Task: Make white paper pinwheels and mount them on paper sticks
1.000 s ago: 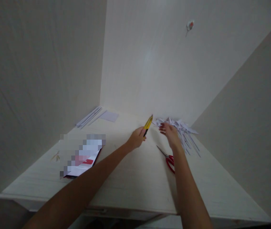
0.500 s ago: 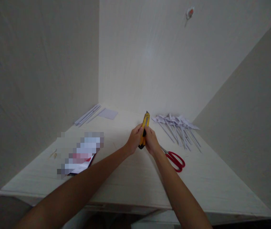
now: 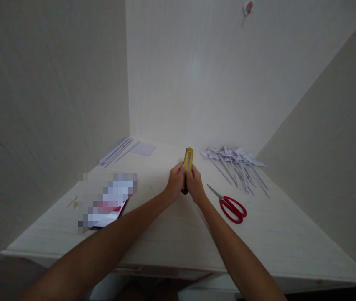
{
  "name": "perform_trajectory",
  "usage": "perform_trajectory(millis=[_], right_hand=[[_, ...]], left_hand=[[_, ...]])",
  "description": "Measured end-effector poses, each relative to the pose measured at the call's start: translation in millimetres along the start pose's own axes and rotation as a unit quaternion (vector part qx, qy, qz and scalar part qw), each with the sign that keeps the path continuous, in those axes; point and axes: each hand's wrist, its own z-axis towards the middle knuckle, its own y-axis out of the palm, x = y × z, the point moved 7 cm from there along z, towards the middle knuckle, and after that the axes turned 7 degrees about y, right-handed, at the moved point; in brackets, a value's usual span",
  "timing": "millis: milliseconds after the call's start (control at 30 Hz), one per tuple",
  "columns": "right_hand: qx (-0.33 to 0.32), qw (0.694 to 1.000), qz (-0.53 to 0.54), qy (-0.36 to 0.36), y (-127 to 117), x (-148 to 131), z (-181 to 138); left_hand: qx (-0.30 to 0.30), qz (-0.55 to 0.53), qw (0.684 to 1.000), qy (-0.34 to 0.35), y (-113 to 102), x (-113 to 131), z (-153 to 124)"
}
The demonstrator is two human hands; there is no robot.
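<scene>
A yellow and black utility knife (image 3: pixel 188 157) points away from me above the middle of the table, gripped from both sides. My left hand (image 3: pixel 175 182) is closed on its left side. On the other side, my right hand (image 3: pixel 196 184) is closed round it, the thumb lying along the body. No blade shows beyond the knife's front end. To the right of my right hand, scissors (image 3: pixel 232 209) with red handles lie on the table, tips toward the back left.
Several rolled paper sticks with folded tops (image 3: pixel 237 163) lie in a pile at the back right. Plain paper sticks (image 3: pixel 117 150) and a flat sheet of paper (image 3: pixel 144 149) are at the back left. A phone (image 3: pixel 115 209), partly blurred, lies left. Walls enclose the white table (image 3: pixel 171 242).
The blade tip that stuck out of the knife's front is no longer visible. Both hands and the knife have shifted slightly left, uncovering the scissors' tips.
</scene>
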Motion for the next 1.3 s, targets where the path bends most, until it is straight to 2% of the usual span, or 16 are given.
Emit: perform_trajectory(millis=[233,333,567,700,833,1000,1100,1167,1233,1300], right_hand=[[-0.075,0.996,0.016,-0.034,3.7,-10.0,-4.9],[-0.089,0.996,0.013,-0.015,0.7,-8.2,-1.8],[-0.053,0.995,-0.078,0.024,-7.5,10.7,9.5],[-0.018,0.988,-0.147,0.053,-25.6,31.4,20.8],[0.031,0.969,-0.243,0.026,-38.6,43.1,33.2],[0.028,0.941,-0.338,0.0,-27.5,56.8,42.7],[0.037,0.922,-0.384,-0.002,-24.0,53.5,51.4],[0.037,0.913,-0.406,-0.018,-17.8,39.8,60.6],[0.0,0.908,-0.414,-0.057,1.9,18.5,71.8],[-0.09,0.901,-0.408,-0.114,39.7,-3.3,81.3]], left_hand=[[0.019,0.002,1.0,-0.008,-1.7,4.8,-0.6],[0.027,0.024,0.999,-0.008,-0.6,4.2,-0.1],[0.019,0.178,0.984,-0.005,-8.1,-14.9,9.7],[-0.025,0.297,0.954,-0.015,-6.6,-29.8,2.1],[-0.095,0.395,0.914,-0.001,5.6,-32.3,-14.0],[-0.195,0.459,0.866,0.043,18.0,-31.1,-26.1],[-0.214,0.476,0.851,0.055,16.6,-31.7,-27.8],[-0.224,0.475,0.849,0.062,16.6,-31.7,-29.3],[-0.237,0.464,0.851,0.07,18.6,-31.2,-31.4],[-0.251,0.441,0.858,0.074,22.9,-30.7,-33.5]])
